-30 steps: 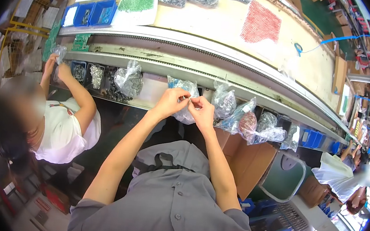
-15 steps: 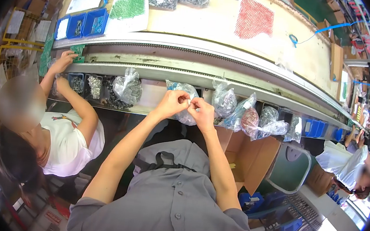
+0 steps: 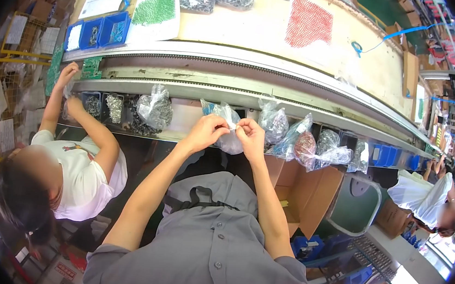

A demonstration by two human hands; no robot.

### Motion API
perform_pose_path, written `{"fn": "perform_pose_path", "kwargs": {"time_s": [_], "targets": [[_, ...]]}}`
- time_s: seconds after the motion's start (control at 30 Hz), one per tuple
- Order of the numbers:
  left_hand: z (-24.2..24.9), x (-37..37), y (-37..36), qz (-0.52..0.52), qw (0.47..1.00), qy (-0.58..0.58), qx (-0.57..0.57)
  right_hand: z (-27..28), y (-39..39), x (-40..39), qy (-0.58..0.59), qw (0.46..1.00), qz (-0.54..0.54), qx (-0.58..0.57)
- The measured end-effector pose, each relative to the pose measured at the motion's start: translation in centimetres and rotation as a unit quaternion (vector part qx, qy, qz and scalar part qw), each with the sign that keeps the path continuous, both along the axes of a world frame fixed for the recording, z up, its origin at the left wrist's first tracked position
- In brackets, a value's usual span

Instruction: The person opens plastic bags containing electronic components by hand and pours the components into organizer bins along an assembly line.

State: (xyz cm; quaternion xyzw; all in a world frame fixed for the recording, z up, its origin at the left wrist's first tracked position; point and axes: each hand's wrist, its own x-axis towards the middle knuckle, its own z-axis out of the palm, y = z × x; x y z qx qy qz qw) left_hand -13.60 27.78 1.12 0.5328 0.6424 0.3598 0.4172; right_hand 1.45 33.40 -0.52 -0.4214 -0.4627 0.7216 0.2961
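Both of my hands are over a clear plastic bag (image 3: pixel 230 142) at the near edge of the bench. My left hand (image 3: pixel 207 132) pinches the bag's gathered top from the left side. From the right, my right hand (image 3: pixel 251 138) has its fingers closed on the same twisted plastic, a short gap away from the left one. Blue parts show through the plastic behind my left hand. Right of my hands stands another knotted clear bag (image 3: pixel 274 123), and a bag of dark small parts (image 3: pixel 154 108) lies to the left.
A metal conveyor rail (image 3: pixel 199 90) runs behind the bags. At the left, a co-worker in a white shirt (image 3: pixel 83 174) reaches to a green circuit board (image 3: pixel 91 67). An open cardboard box (image 3: pixel 318 197) stands below the bench at right. Blue bins (image 3: pixel 115 28) sit beyond the rail.
My hands have moved slightly apart, with plastic stretched between them. The co-worker's upper hand has moved left off the green board, and their head has shifted down.
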Motion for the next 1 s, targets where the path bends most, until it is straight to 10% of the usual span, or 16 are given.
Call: {"fn": "perform_pose_path", "kwargs": {"time_s": [0.27,0.57,1.0], "targets": [[3.4,1.8,-1.6,0.174,0.952,-0.251,-0.040,6.0,2.5,-1.4,-0.082,0.979,0.119,0.143],[-1.7,1.6,-2.0,0.307,0.926,-0.220,-0.019,2.3,3.5,-2.3,-0.115,0.963,0.176,0.170],[-1.8,1.4,-0.3,0.242,0.941,-0.233,-0.052,3.3,3.9,-2.4,-0.141,0.944,0.223,0.197]]}}
